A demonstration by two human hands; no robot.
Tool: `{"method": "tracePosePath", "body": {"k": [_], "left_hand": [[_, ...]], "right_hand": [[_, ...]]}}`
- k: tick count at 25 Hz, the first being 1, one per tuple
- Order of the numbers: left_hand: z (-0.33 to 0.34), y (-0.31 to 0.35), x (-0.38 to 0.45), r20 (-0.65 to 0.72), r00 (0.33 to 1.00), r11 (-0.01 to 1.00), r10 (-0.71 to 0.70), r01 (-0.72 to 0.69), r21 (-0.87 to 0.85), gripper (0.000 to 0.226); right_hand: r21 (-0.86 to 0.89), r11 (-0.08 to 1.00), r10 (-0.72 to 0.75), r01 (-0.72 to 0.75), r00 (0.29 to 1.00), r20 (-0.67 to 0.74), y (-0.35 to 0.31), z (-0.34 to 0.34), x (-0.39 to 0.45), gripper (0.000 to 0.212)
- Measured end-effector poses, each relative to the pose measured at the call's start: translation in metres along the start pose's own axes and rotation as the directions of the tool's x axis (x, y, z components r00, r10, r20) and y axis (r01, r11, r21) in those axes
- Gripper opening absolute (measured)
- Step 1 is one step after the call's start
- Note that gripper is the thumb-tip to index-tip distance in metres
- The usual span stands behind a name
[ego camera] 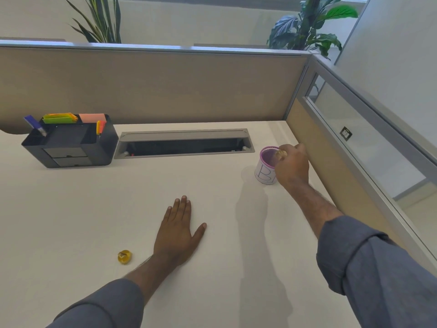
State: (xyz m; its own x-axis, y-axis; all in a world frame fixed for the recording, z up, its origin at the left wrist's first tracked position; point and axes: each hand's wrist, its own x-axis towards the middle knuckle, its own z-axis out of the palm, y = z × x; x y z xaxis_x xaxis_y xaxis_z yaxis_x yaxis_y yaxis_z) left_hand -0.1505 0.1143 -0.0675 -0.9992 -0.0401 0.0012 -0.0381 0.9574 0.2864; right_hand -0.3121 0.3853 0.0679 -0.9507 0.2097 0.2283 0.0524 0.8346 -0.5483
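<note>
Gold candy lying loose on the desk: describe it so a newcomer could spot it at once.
On the white desk, find the left hand lying flat near the front. Just left of its wrist lies the gold-wrapped candy, small and crumpled. Unlike the second candy, which the right hand pinches over the pink-rimmed cup, nothing touches it.

View: one wide-angle camera worn on the person's head
Stands: above the near edge of the counter [71, 209], over the person's own forearms
Faces: forward and down, toward the partition [165, 86] crossing the upper middle of the frame
Nearness: close; left grip [176, 229] at lower centre, right grip [292, 165] right of centre, both sleeves entering from the bottom edge
Reach: leafy plant [305, 27] at upper right, glass side panel [369, 147] down the right edge
</note>
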Motion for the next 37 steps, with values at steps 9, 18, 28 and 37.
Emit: {"method": "tracePosePath", "body": {"k": [9, 18, 28, 37], "left_hand": [[-0.003, 0.001, -0.002, 0.003, 1.0, 1.0, 0.006, -0.006, -0.016, 0.086], [-0.004, 0.002, -0.002, 0.021, 1.0, 1.0, 0.006, -0.005, -0.014, 0.086], [-0.03, -0.021, -0.007, -0.035, 0.995, 0.991, 0.097, -0.099, -0.085, 0.068], [-0.086, -0.097, -0.056, -0.291, 0.954, 0.989, -0.078, 0.038, -0.144, 0.052]], "right_hand": [[-0.025, 0.997, -0.07, 0.071, 0.997, 0.029, -0.002, -0.002, 0.001, 0.041], [0.684, 0.713, 0.152, -0.155, 0.986, 0.065, -0.019, -0.003, -0.027, 0.029], [0.756, 0.578, 0.048, -0.306, 0.938, 0.344, -0.033, 0.024, -0.09, 0.035], [0.717, 0.623, -0.07, -0.314, 0.89, 0.45, -0.082, 0.054, -0.179, 0.019]]}}
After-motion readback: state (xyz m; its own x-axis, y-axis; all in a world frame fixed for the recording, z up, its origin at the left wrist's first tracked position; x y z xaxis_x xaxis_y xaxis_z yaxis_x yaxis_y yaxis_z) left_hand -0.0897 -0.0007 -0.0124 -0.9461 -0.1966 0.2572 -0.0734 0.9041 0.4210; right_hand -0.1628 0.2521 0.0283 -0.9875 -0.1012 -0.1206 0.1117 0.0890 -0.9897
